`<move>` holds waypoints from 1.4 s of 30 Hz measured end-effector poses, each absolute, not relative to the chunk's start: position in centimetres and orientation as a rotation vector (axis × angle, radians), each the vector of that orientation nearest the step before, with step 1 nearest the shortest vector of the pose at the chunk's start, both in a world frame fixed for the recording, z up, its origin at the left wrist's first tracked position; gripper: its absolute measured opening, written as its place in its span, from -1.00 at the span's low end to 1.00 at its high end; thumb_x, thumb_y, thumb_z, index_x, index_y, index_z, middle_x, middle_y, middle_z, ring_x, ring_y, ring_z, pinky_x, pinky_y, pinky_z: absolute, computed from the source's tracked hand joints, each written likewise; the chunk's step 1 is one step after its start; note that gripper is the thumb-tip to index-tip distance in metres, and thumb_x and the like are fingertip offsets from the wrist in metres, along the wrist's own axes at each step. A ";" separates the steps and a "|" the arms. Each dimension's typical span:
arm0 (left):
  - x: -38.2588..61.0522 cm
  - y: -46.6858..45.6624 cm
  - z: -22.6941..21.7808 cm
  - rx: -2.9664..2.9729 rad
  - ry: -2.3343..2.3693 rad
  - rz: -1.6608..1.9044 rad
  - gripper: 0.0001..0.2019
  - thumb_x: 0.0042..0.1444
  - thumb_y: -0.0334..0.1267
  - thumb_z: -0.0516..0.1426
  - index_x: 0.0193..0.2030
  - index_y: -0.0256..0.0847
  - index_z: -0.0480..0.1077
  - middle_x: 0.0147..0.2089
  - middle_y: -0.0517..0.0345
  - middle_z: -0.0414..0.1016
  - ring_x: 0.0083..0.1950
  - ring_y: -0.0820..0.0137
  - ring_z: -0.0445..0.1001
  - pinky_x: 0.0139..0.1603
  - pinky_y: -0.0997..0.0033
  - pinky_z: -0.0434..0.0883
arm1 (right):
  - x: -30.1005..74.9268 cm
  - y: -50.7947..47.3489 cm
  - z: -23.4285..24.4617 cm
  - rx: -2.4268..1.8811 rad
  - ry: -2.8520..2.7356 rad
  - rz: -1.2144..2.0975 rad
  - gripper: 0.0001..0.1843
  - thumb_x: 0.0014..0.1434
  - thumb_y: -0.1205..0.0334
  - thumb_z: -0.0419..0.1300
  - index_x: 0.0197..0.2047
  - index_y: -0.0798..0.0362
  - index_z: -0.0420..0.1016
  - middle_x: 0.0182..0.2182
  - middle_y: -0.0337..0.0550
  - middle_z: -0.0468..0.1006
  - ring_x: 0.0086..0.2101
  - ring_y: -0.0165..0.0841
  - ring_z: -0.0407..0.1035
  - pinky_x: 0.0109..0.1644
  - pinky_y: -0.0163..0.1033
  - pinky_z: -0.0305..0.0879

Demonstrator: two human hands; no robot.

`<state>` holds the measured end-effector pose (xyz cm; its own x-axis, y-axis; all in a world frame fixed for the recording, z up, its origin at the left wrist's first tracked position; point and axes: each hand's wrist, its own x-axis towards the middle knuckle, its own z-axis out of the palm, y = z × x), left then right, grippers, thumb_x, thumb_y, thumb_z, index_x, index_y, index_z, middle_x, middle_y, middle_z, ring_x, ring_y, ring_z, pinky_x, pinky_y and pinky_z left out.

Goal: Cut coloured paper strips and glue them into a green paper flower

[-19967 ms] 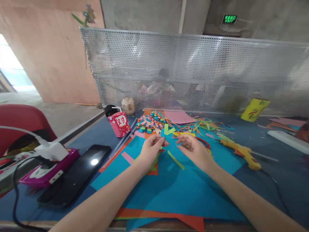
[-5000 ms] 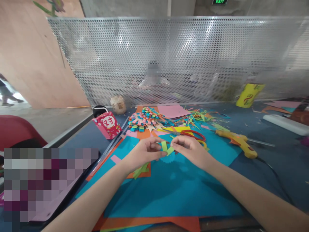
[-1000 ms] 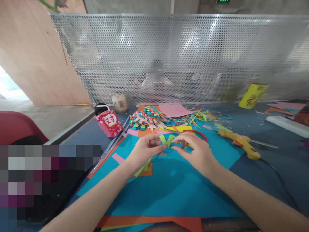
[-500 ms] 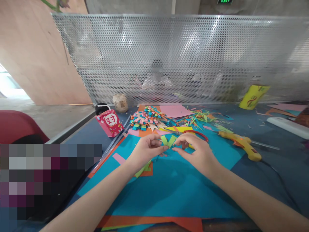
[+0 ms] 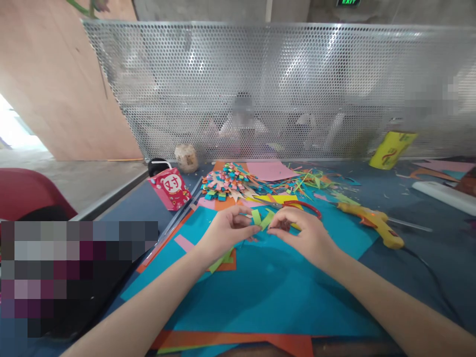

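Both hands meet over a large blue paper sheet (image 5: 275, 292). My left hand (image 5: 226, 230) pinches a folded light-green paper strip (image 5: 261, 218) between thumb and fingertips. My right hand (image 5: 307, 235) pinches the strip's other end, fingers curled. The strip's two ends stick up in a V between the hands. More green strips (image 5: 222, 258) lie under my left wrist on an orange sheet.
A pile of small folded coloured paper pieces (image 5: 225, 179) and paper scraps lie behind the hands. Red-handled scissors (image 5: 305, 206), a yellow glue gun (image 5: 374, 220), a red carton (image 5: 170, 187), a pink sheet (image 5: 268, 170) and a yellow cup (image 5: 392, 148) stand around. A perforated metal screen closes the back.
The hands have barely moved; the green strip's ends have shifted slightly to the right as the fingers work it.
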<state>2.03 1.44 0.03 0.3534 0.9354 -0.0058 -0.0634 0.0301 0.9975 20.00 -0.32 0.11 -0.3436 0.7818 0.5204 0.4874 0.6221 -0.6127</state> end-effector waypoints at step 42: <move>2.0 1.5 0.2 1.233 0.903 0.936 -0.61 -0.31 -0.29 0.31 -0.31 -0.32 0.29 -0.59 0.28 0.46 -0.59 0.52 0.43 -0.49 0.53 0.37 | 20.5 -0.2 -0.5 -0.961 -2.047 0.209 -0.98 0.06 0.29 0.15 -0.37 0.03 0.40 -0.38 -0.20 0.44 -0.49 -0.48 0.29 -0.42 -0.38 0.26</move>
<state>1.97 1.54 0.20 0.3576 0.9323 -0.0534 -0.0868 0.0901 0.9921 20.47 -0.25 -0.53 -0.3502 0.6979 0.6248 0.5571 0.6914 -0.4601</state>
